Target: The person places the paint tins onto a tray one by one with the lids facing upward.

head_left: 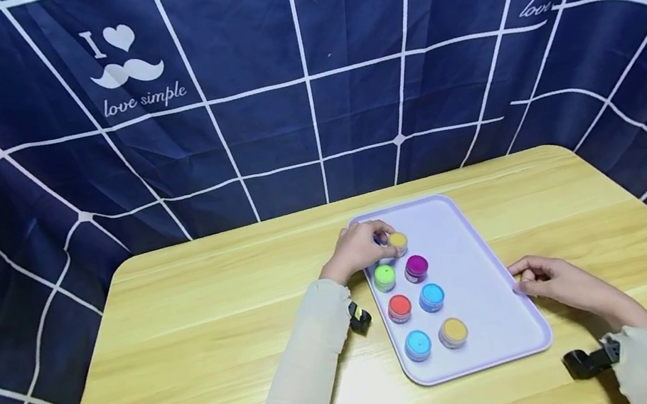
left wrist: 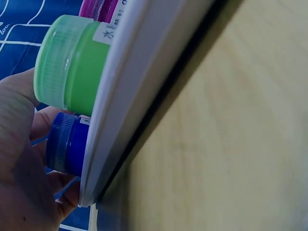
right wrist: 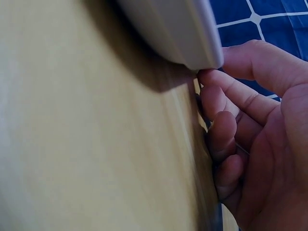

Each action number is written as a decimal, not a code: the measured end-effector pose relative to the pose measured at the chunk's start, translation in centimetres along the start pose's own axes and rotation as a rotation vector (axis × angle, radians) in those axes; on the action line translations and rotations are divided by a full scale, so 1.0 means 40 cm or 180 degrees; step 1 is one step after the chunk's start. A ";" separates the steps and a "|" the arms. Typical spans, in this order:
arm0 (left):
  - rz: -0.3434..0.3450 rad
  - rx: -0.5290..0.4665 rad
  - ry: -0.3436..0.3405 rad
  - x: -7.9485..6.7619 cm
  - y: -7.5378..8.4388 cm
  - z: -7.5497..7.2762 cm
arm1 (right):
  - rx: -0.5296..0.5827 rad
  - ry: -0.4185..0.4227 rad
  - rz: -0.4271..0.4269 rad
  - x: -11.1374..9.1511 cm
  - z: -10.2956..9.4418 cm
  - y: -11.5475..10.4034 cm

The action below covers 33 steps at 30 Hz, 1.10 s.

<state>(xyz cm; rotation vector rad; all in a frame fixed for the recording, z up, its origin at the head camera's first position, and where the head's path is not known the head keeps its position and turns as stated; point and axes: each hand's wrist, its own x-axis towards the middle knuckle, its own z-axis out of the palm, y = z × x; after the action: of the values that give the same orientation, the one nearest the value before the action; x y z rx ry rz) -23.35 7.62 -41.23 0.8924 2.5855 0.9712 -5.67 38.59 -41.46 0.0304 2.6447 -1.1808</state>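
My left hand (head_left: 360,247) reaches over the far left corner of the pale lilac tray (head_left: 490,317), thumb and finger pinching a yellow-lidded jar (head_left: 398,241). A dark blue jar (left wrist: 70,144) stands under that hand, mostly covered in the head view. Nearest to the thumb is a green jar (head_left: 384,277), with a purple jar (head_left: 416,267) to its right. My right hand (head_left: 561,283) pinches the tray's right rim between thumb and index finger; its other fingers curl below the rim (right wrist: 209,43) in the right wrist view.
Nearer on the tray stand a red jar (head_left: 399,307), a blue jar (head_left: 432,296), a light blue jar (head_left: 417,344) and another yellow jar (head_left: 453,332). The tray lies on a wooden table (head_left: 206,345). A dark blue grid-patterned cloth (head_left: 266,133) hangs behind.
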 end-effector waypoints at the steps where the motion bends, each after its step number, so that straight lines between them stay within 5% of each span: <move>1: 0.0001 -0.0017 -0.0004 0.000 -0.001 0.001 | 0.0000 -0.0005 0.0001 0.000 0.000 0.001; 18: -0.0014 -0.0162 -0.0050 -0.020 -0.016 0.000 | -0.0012 -0.0084 -0.0028 0.010 0.002 0.004; 26: 0.0049 -0.0455 0.0068 -0.029 -0.036 -0.057 | 0.0047 -0.0118 -0.0115 0.034 -0.012 -0.007; 33: 0.0028 -0.0176 0.0399 -0.089 -0.046 -0.118 | -0.0304 0.0153 -0.0232 0.021 -0.027 -0.018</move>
<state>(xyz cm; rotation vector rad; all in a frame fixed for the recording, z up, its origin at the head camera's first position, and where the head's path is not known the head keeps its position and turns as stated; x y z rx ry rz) -23.35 1.89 -38.89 0.8554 2.6446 1.1297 -6.79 38.83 -40.42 -0.0559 2.7628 -1.0869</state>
